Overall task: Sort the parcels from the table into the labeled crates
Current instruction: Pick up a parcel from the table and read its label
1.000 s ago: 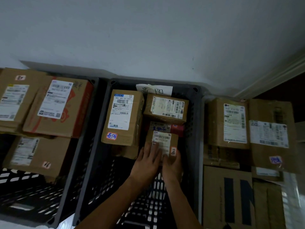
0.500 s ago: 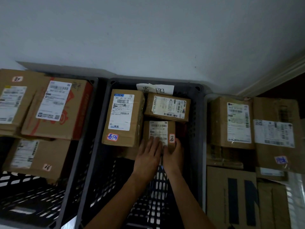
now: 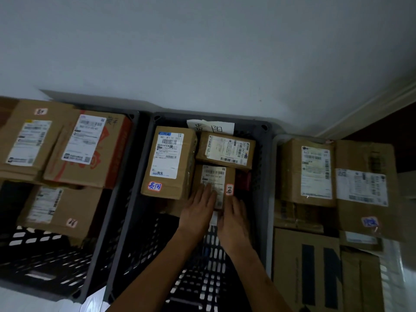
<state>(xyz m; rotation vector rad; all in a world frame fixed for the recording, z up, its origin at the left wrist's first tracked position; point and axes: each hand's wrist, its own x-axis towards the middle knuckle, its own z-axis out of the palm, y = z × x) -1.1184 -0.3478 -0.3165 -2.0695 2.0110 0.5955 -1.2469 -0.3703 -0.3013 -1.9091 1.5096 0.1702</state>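
I have both hands on the small parcel [image 3: 213, 183] in the middle crate [image 3: 144, 158]. My left hand [image 3: 198, 212] lies flat on its top with fingers straight, so that grip is open and pressing rather than clasping; my right hand [image 3: 234, 218] rests against the near right edge, fingers extended as far as I can see, also open. I judge the flat palms are there to slide and seat the box snugly into the gap, not to lift it. It sits touching the tall parcel [image 3: 170, 161] on its left and just in front of the wide parcel [image 3: 225, 150], which lies under the handwritten paper tag [image 3: 210, 127] on the far wall of the crate. Packing against the far end leaves the near mesh floor free for more boxes, which I take to be the reason for this placement. The small parcel's sticker [image 3: 229, 189] appears to match the crate's tag, though the writing is too small for me to be sure

The left crate [image 3: 108, 233] and the right crate [image 3: 273, 176] each hold several cardboard boxes with shipping labels. All three crates stand against a plain pale wall [image 3: 202, 52], with a door frame [image 3: 371, 109] at the right, in dim light. No table is in view
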